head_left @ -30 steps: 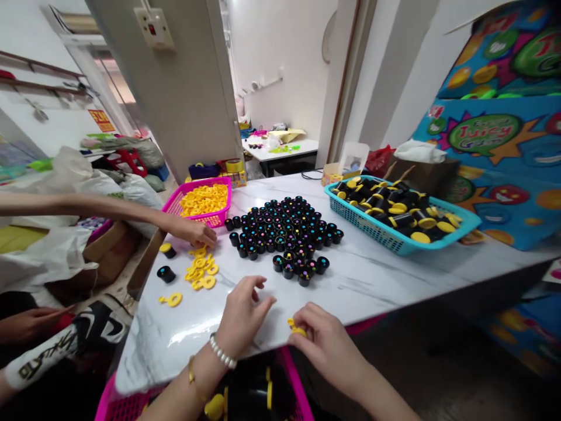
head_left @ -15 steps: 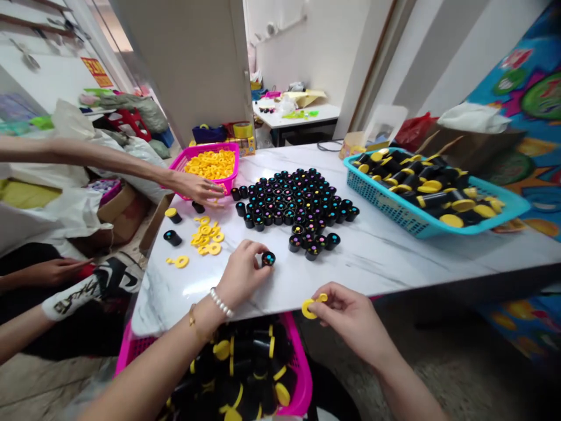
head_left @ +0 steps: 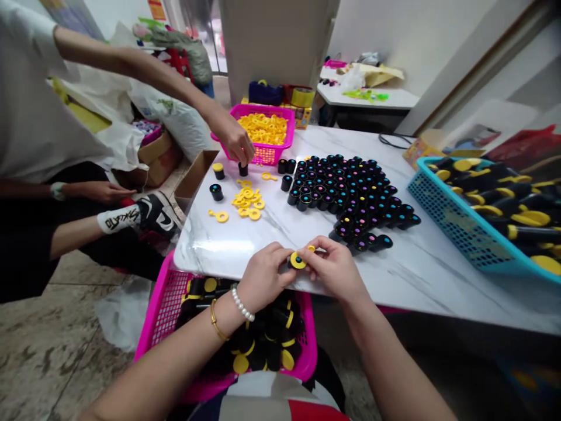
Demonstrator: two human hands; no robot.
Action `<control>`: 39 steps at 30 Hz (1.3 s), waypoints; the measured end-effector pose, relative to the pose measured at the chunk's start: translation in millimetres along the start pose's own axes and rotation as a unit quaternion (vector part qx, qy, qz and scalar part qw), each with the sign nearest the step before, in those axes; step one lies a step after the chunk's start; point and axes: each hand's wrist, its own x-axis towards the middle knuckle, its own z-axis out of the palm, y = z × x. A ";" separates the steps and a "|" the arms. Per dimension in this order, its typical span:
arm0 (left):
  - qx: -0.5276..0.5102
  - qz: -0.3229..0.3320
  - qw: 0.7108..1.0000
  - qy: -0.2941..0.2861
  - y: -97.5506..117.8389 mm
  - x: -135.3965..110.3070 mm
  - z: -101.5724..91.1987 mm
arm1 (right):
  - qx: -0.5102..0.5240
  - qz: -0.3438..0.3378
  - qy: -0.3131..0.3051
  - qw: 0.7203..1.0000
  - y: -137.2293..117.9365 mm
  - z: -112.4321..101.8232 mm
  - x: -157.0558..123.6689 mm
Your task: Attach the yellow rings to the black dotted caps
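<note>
My left hand (head_left: 264, 282) is closed around a small black tube with a coloured dot, held at the near edge of the white marble table (head_left: 272, 234). My right hand (head_left: 333, 270) pinches a yellow ring cap (head_left: 298, 260) and presses it onto the top of that tube. Just beyond my hands stands a big cluster of upright black tubes (head_left: 346, 190). Loose yellow ring caps (head_left: 246, 202) lie on the table to the left.
A co-worker's hand (head_left: 234, 140) reaches to a black tube beside a pink basket of yellow caps (head_left: 266, 130). A teal basket (head_left: 464, 228) of capped tubes stands at the right. A pink basket (head_left: 170, 304) of finished tubes sits below the table edge on my lap.
My left hand picked a black tube from the cluster and brought it near. My right hand brought the yellow cap onto it. The view tilted down and left; the co-worker's hand moved toward the pink basket.
</note>
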 end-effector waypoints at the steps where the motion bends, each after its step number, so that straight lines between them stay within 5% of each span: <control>1: 0.000 0.000 1.000 -0.005 -0.4 -0.8 -0.4 | 0.004 0.015 -0.002 1.000 -0.3 0.4 -1.4; 8: 0.020 -0.003 1.000 -0.023 -3.9 -4.9 0.2 | -0.122 -0.042 0.050 0.990 -10.9 -0.5 -8.5; 18: 0.028 -0.008 0.999 -0.021 -2.6 -4.0 -0.1 | 0.012 0.021 0.004 1.000 -1.6 0.6 -11.2; 26: 0.039 -0.002 0.999 -0.025 -3.2 -4.9 0.3 | -0.056 -0.007 0.014 0.998 -9.7 -1.0 -6.5; 31: 0.027 -0.004 0.999 -0.023 -2.7 -6.7 1.3 | -0.007 0.021 -0.019 1.000 -4.8 -3.6 -3.1; 36: -0.042 -0.014 0.998 -0.050 1.5 -1.7 -11.0 | 0.012 0.025 -0.029 0.999 -2.5 -0.5 -5.9; 39: -0.132 -0.073 0.984 -0.094 1.6 7.2 -17.4 | 0.001 0.030 -0.025 0.999 -3.5 2.6 -9.0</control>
